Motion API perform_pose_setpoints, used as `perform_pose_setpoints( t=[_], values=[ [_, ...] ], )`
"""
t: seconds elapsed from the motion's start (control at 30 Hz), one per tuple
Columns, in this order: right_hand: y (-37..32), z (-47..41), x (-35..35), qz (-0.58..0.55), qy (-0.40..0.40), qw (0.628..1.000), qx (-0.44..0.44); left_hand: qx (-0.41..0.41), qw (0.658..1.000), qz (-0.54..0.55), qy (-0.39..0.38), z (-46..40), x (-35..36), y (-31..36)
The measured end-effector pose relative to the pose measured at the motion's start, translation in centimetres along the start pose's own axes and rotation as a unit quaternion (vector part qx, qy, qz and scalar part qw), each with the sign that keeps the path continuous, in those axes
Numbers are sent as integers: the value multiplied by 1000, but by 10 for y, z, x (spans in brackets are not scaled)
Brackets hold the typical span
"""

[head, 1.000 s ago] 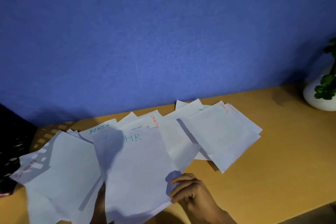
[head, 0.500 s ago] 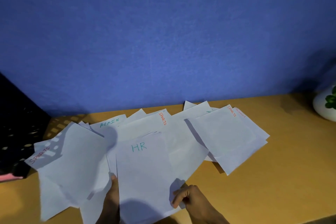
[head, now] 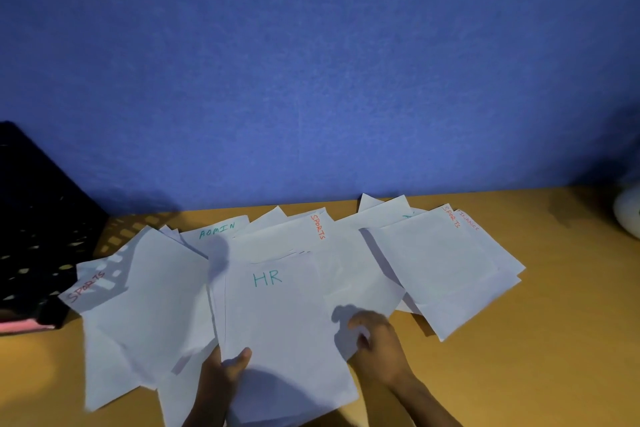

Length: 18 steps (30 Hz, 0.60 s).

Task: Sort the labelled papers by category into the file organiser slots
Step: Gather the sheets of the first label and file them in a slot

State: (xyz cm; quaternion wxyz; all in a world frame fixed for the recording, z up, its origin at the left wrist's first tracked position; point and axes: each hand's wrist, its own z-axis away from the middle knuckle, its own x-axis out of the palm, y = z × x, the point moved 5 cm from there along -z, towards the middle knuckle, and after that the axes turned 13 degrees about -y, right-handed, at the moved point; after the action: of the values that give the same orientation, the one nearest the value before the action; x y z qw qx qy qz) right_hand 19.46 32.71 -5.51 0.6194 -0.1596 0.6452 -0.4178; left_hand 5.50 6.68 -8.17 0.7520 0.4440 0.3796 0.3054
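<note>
Several white labelled papers lie fanned over the wooden desk (head: 540,340). In front lies a sheet marked HR (head: 277,319); my left hand (head: 225,371) grips its lower left edge, thumb on top. My right hand (head: 377,347) rests beside its right edge, fingers curled on the papers underneath. Behind it lie a sheet marked ADMIN (head: 218,231) and one marked SPORTS (head: 294,236). Another SPORTS sheet (head: 114,291) sits at the left. At the right, a SPORTS sheet (head: 433,260) covers a FINANCE sheet (head: 498,250). The black mesh file organiser (head: 38,229) stands at the far left.
A blue wall (head: 311,63) rises right behind the desk. A white pot (head: 628,215) shows at the right edge. Something pink (head: 24,325) lies at the foot of the organiser. Bare wood shows at the right front of the desk.
The HR sheet has come down towards me and now lies flatter. My left thumb has come onto its lower left edge. My right hand has slid from its lower edge to its right side.
</note>
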Motion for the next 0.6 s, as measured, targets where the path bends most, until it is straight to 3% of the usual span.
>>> perform_pose_setpoints(
  t=[0.07, 0.17, 0.4, 0.47, 0.6],
  values=[
    [13, -13, -12, 38, 55, 997, 41, -12, 1000, 14, 3, -1, -2, -1],
    [44, -26, -27, 55, 76, 982, 164, -21, 999, 25, 10, -3, -5, -7],
    [97, -12, -59, -124, 183, 935, 278, -75, 995, 47, 43, -8, -2, -13],
    [111, 1, -59, -244, 243, 884, 315, -63, 996, 48, 48, -9, 1, -7],
    [135, 19, -60, -496, 368, 714, 330, -42, 997, 37, 50, -10, 6, -3]
  ],
)
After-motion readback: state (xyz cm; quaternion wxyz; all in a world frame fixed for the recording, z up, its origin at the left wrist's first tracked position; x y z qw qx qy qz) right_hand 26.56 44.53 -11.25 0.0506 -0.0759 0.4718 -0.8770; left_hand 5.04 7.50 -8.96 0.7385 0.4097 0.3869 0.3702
